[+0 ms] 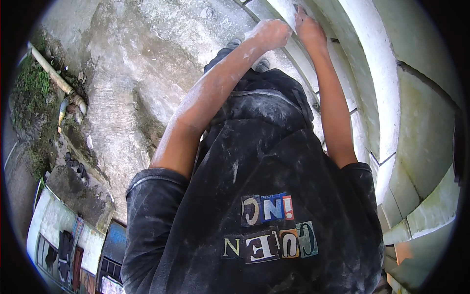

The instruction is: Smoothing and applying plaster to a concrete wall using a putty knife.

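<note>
1. Head view, looking steeply down: both of the person's hands are raised to a white plastered moulding with curved stepped bands [377,78] that runs along the right side of the picture.
2. Left hand [270,33]: fingers curled into a loose fist, pressed against the lower band of the moulding. Whether anything is held inside the fist cannot be told.
3. Right hand [308,27]: fingers extended and laid flat on the same band, just beside the left hand; nothing visibly gripped.
4. Both forearms and the dark dust-streaked shirt [264,196] carry a pale powder.
5. Below lie a rough grey concrete slab [132,73], a pale pipe [54,73] at its mossy edge, and structures further down at lower left.
6. Risk, as judged: the stance appears elevated and close to the wall; a slip of the feet or an overreach along the band could cause a fall. Powder on the skin could weaken any hold.
7. Not verifiable: the feet are largely hidden by the torso; the fingertips lie near the frame's upper edge; the band's surface condition under the hands is obscured.
</note>
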The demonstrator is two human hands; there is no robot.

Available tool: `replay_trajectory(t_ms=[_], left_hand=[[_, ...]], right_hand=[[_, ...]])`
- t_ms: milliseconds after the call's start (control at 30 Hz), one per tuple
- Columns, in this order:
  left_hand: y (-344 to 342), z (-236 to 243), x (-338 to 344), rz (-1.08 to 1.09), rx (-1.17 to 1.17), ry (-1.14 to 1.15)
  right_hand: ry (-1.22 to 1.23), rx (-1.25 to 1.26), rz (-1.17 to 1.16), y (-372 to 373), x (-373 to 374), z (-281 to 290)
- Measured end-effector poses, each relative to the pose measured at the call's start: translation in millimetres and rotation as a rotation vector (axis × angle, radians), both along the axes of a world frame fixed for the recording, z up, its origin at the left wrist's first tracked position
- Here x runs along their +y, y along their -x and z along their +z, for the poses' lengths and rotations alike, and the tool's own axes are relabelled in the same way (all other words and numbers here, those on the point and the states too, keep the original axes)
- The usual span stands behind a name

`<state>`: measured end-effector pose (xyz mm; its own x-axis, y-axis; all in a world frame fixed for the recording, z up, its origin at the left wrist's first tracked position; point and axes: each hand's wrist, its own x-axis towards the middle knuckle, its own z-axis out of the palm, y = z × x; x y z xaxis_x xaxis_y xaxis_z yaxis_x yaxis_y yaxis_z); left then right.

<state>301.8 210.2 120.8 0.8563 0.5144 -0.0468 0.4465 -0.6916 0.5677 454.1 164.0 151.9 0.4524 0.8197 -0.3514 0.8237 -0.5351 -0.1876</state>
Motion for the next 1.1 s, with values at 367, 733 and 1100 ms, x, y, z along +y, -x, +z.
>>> replay_trajectory(t_ms=[367,733,1100], left_hand=[[15.6,-30.5,10.3,0.106,-0.014,0.017],[32.5,-24.3,7.0,0.103,-0.093,0.019],[36.4,-31.4,-14.8,0.095,0.011,0.083]], right_hand=[[0.006,0.011,-0.081,18.7,2.0,2.4],[-0.05,-0.029,-0.08,-0.8,4.6,-8.0],[0.058,-0.016,0.07,-12.5,-2.2,2.7]])
